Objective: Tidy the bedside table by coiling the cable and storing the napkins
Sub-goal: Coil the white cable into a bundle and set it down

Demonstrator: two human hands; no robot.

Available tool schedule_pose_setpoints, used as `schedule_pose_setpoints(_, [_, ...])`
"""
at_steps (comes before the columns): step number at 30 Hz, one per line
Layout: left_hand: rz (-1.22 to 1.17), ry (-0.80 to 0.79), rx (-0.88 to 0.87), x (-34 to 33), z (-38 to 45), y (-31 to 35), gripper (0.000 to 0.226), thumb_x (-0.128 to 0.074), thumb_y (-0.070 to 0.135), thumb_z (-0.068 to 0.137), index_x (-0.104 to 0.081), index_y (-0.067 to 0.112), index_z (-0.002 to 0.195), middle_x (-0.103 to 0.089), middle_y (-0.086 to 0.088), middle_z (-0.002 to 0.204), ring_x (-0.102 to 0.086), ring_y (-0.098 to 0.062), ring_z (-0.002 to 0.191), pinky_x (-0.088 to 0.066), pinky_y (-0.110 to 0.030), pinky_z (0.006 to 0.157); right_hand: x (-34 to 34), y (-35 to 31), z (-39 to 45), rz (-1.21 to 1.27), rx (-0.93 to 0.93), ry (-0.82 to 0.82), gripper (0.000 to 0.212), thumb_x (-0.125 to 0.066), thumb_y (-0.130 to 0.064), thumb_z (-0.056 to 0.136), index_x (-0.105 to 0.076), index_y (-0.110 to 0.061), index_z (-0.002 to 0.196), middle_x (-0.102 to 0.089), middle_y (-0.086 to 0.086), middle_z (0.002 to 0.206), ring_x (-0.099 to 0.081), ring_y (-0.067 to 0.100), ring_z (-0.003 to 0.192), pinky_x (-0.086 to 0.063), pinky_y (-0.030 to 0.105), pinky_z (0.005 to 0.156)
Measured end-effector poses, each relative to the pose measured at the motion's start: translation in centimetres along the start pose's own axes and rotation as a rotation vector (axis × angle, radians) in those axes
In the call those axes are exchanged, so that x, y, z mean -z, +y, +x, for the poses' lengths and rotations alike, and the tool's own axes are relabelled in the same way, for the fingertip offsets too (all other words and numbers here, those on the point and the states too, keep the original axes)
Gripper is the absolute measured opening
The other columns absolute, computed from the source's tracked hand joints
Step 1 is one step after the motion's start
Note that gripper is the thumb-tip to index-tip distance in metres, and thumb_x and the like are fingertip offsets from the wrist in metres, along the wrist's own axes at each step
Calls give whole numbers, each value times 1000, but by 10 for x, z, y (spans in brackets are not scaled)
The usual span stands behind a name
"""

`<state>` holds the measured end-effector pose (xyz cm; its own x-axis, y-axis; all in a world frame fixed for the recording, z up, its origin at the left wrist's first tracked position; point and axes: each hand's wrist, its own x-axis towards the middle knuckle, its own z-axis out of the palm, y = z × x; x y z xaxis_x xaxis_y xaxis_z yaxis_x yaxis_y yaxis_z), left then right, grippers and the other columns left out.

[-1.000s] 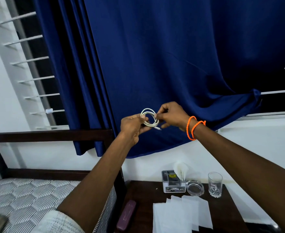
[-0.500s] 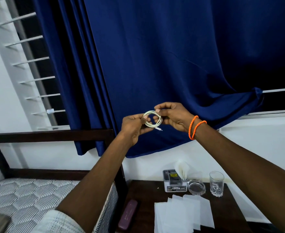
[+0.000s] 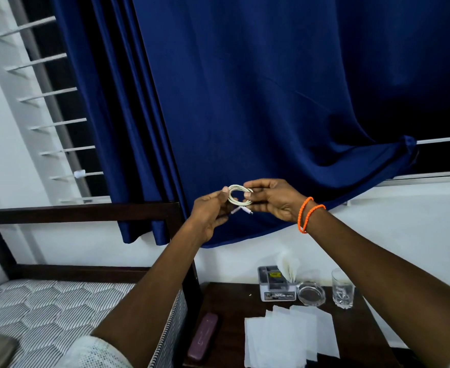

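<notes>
A white cable [image 3: 238, 195] is wound into a small coil, held up in front of the blue curtain. My left hand [image 3: 210, 213] pinches the coil's left side, and two plug ends hang just below it. My right hand [image 3: 273, 201], with orange bands on its wrist, pinches the coil's right side between thumb and fingers. Below, several white napkins [image 3: 287, 334] lie spread flat on the dark bedside table [image 3: 223, 301]. A white napkin holder [image 3: 277, 288] with one folded napkin upright in it stands at the table's back.
A glass ashtray [image 3: 311, 294] and a drinking glass [image 3: 342, 288] stand right of the holder. A maroon case [image 3: 202, 336] lies at the table's left edge. The bed [image 3: 46, 312] with its dark headboard is on the left, the blue curtain [image 3: 271, 88] behind.
Both hands have shifted slightly right with the coil. My right hand's grip moved from the coil's lower part to its right rim, and the plug ends now hang lower.
</notes>
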<state>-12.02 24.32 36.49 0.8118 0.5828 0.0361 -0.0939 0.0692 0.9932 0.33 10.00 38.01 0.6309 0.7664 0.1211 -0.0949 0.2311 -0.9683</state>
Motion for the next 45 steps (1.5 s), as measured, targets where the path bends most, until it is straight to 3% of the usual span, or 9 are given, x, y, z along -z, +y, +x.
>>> schedule_pose_setpoints(2, [10,-48,41,3,1,0,30,-65,41,96,-77,15,105,-79,-10,101,-77,-25,90,-61,-40,77,1,2,1,3,6,4,32,-69,12,84,-65,1,114,-70,12,90,-73,24,78,-64,38,70])
schedule_pose_setpoints(7, [-24,7,36,7,5,-2,26,-72,19,94,-73,-4,106,-77,-15,89,-74,-20,72,-60,-25,62,1,10,2,-108,32,34,35,-74,12,81,-66,1,113,-72,12,88,-74,26,78,-64,43,74])
schedule_pose_setpoints(14, [-100,90,21,13,7,-27,7,-76,-1,85,-75,-6,91,-77,-14,85,-76,-18,73,-62,-25,65,-2,37,5,-112,5,121,20,-67,5,90,-66,3,110,-67,17,89,-69,25,75,-64,41,71])
schedule_pose_setpoints(22, [-148,222,142,23,10,-82,10,-83,5,80,-77,-2,84,-77,-14,78,-70,-13,57,-58,-20,55,-8,103,9,-22,-76,257,19,-67,7,89,-57,-3,102,-67,17,93,-70,23,70,-61,33,56])
schedule_pose_setpoints(28, [-198,158,392,30,15,-123,7,-72,9,92,-73,2,95,-66,-7,70,-59,-10,55,-53,-15,46,-2,157,13,-17,-143,305,30,-66,5,90,-64,-11,115,-70,18,101,-72,28,83,-61,35,64])
schedule_pose_setpoints(31, [-172,132,464,38,21,-142,11,-68,12,95,-72,2,99,-66,-8,79,-61,-11,60,-48,-12,44,1,181,15,-9,-192,323,22,-64,3,92,-72,-12,106,-75,17,103,-73,27,84,-60,32,62])
schedule_pose_setpoints(38, [-62,206,460,54,40,-192,15,-70,8,93,-74,-1,105,-73,-11,84,-62,-13,62,-50,-16,46,3,230,26,-10,-257,308,20,-63,4,92,-73,-13,95,-75,15,101,-72,27,83,-61,33,63])
schedule_pose_setpoints(41, [-1,212,460,63,43,-211,15,-73,10,91,-74,3,105,-73,-7,78,-64,-11,60,-48,-16,45,5,249,30,-13,-254,292,27,-65,6,90,-67,-12,109,-71,17,105,-71,31,88,-61,42,71])
schedule_pose_setpoints(45, [18,202,392,76,46,-233,25,-73,8,91,-72,-1,114,-74,-17,98,-67,-17,71,-54,-19,55,8,265,35,22,-311,226,35,-68,9,88,-59,2,122,-67,25,115,-69,35,95,-61,48,78])
